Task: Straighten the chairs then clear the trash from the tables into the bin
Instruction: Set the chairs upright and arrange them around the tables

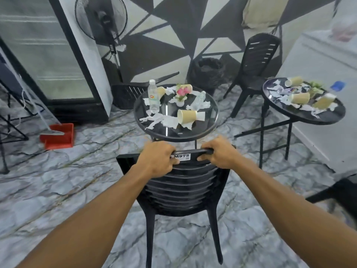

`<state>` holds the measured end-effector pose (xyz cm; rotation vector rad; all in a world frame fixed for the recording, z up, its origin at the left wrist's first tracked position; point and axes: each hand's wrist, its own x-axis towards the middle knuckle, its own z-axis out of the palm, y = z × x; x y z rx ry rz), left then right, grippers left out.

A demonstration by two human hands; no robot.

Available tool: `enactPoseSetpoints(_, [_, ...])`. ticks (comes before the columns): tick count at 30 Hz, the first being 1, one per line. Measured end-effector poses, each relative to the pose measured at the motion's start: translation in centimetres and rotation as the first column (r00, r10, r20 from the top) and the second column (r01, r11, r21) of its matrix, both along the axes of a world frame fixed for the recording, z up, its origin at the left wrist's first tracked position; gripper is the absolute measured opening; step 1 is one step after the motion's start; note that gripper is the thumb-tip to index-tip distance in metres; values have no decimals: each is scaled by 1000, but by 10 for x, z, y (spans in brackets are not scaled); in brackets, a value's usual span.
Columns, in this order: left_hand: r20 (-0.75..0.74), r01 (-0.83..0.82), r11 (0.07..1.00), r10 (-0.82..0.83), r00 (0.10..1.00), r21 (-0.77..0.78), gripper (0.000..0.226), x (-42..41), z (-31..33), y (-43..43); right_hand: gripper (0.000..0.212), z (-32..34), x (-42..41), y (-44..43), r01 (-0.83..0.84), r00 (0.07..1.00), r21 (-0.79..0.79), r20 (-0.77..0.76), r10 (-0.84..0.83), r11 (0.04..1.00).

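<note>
The top rail of a black plastic chair (181,190) is gripped by both hands. The left hand (157,158) is curled over the rail on the left of a white label (181,156) marked M972. The right hand (220,151) is curled over it on the right, with the fingers wrapped underneath. The chair is seen from behind, upright on the marble-patterned floor (58,180), just on the near side of a round glass tabletop (210,120).

On that tabletop a paper cup (187,116) is seen lying on its side among torn tissue (160,119). An upright water bottle (154,97) is found at the left, a small pot of pink flowers (181,94) at the middle, and a second clear bottle (199,100) lying down to the right of it. Beyond the tabletop, to the left, another black chair (131,91) appears to be tipped over on the floor.

A black bin (209,73) lined with a bag is placed against the far patterned wall. To its right a third chair (257,66) is stood upright beside a second round tabletop (328,116), which is strewn with tipped cups (300,98) and paper scraps.

A standing fan (101,18) is seen at the far left, and a red dustpan (59,135) is left on the floor there.
</note>
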<state>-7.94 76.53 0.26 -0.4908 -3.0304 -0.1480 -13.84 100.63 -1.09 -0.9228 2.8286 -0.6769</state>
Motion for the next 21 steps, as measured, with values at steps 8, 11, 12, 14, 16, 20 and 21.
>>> enactPoseSetpoints(8, [15, 43, 996, -42, 999, -76, 33, 31, -73, 102, 27, -72, 12, 102, -103, 994, -68, -50, 100, 992])
enactPoseSetpoints(11, [-7, 76, 991, -78, 997, -105, 28, 30, -91, 149, 13, -90, 10, 147, -65, 997, -22, -42, 64, 998])
enactPoseSetpoints(12, [4, 75, 992, -75, 997, -104, 21, 29, -95, 165, 6, -92, 9, 160, -49, 999, 7, -19, 49, 999])
enactPoseSetpoints(14, [107, 67, 993, -56, 993, -100, 14, 27, -101, 186, 3, -91, 12, 177, -29, 999, 47, 32, 28, 998])
enactPoseSetpoints(16, [168, 49, 997, -40, 985, -52, 10, 31, -100, 188, 13, -91, 18, 178, -43, 998, 104, 56, 38, 994])
enactPoseSetpoints(20, [309, 9, 1000, -4, 951, -15, 6, 48, -102, 163, 23, -96, 29, 177, -107, 994, 267, 58, 95, 958])
enactPoseSetpoints(21, [314, 0, 999, 12, 949, -39, 5, 52, -105, 161, 19, -99, 35, 181, -94, 996, 257, 29, 90, 962])
